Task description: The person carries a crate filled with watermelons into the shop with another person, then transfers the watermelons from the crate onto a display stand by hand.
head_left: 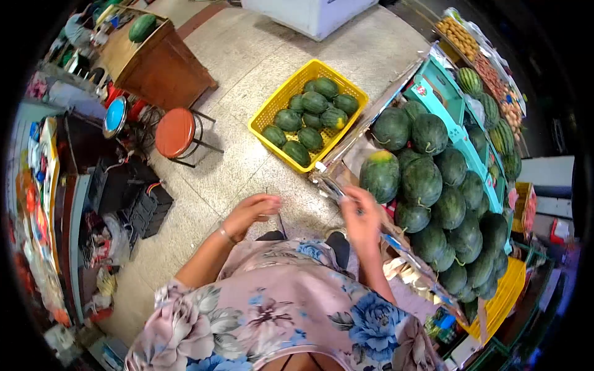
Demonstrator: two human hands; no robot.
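My left hand (pixel 252 215) is closed in front of my body, over the floor, its fingers curled together. A thin dark line shows beside its fingertips; I cannot make out whether it is held. My right hand (pixel 364 216) is raised by the edge of the watermelon stand (pixel 396 241), its fingers bent and smeared by motion. Nearest to it lies a dark green watermelon with a yellow patch (pixel 380 177), beside a heap of watermelons (pixel 450 207). Ahead on the floor stands a yellow plastic basket (pixel 263 117) holding several small watermelons (pixel 312 102).
A red round stool (pixel 175 133) stands left of the basket, near a wooden cabinet (pixel 162 65) with a watermelon (pixel 143 28) on top. A white box (pixel 309 15) is at the far end. Turquoise crates (pixel 436 86) back the watermelon heap.
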